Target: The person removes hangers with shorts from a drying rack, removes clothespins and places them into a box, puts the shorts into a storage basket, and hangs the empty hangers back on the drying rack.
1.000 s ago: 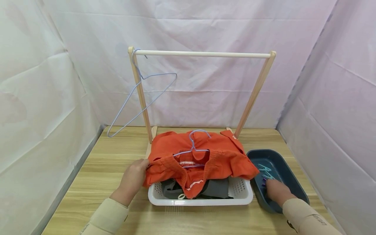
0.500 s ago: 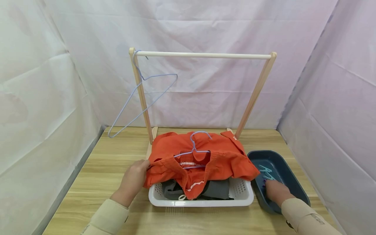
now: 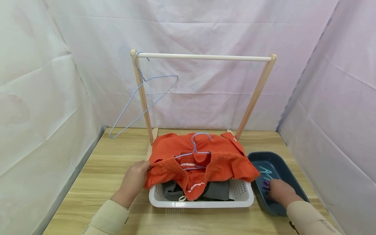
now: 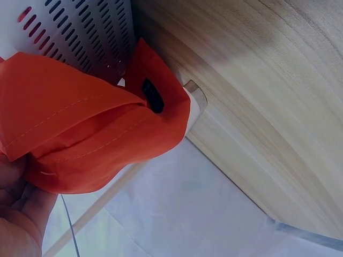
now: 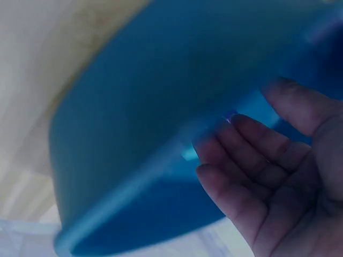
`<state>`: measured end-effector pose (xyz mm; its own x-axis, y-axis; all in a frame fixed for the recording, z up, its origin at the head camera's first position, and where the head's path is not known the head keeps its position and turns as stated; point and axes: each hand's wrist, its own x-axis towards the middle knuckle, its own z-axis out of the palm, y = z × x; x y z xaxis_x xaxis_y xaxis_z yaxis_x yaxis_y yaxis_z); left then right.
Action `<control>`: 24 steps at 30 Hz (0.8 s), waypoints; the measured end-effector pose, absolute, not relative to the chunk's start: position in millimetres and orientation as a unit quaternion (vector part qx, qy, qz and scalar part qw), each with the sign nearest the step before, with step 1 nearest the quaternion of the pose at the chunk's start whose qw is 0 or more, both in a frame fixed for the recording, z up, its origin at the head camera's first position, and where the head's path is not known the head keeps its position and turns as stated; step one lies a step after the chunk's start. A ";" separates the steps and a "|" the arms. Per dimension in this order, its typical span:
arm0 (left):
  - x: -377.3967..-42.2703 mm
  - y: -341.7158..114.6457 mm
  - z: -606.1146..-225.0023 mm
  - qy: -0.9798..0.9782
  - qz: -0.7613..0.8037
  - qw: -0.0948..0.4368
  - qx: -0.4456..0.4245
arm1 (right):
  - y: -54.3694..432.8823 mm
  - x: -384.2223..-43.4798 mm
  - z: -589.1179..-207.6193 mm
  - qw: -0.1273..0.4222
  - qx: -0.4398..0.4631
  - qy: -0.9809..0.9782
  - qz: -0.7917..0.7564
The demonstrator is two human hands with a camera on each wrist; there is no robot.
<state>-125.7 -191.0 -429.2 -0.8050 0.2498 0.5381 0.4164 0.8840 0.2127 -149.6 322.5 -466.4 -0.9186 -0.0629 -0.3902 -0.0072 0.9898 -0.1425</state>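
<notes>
At the left of the orange garment, my left hand pinches its edge; the left wrist view shows the folded cloth between thumb and fingers. A lilac wire hanger sits inside the garment's neck, its hook standing up. The garment lies over a white basket. My right hand reaches into the dark blue tub. Purple clips lie at its fingertips, with light-blue clips just beyond. In the right wrist view the thumb stands apart from the loosely bent fingers.
Behind the basket stands a wooden rack with a white rail. A bare blue hanger hangs at its left end. Dark grey cloth lies in the basket under the garment. White sheets enclose the wooden table.
My right hand has shifted slightly to the right within the tub, and more of the purple clips shows. The left hand keeps its hold on the garment. The head view has tilted slightly.
</notes>
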 end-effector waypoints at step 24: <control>-125.7 -191.7 -430.3 -0.936 -0.171 0.252 -0.177 | 299.2 -141.1 -402.7 0.032 -0.023 0.982 -0.186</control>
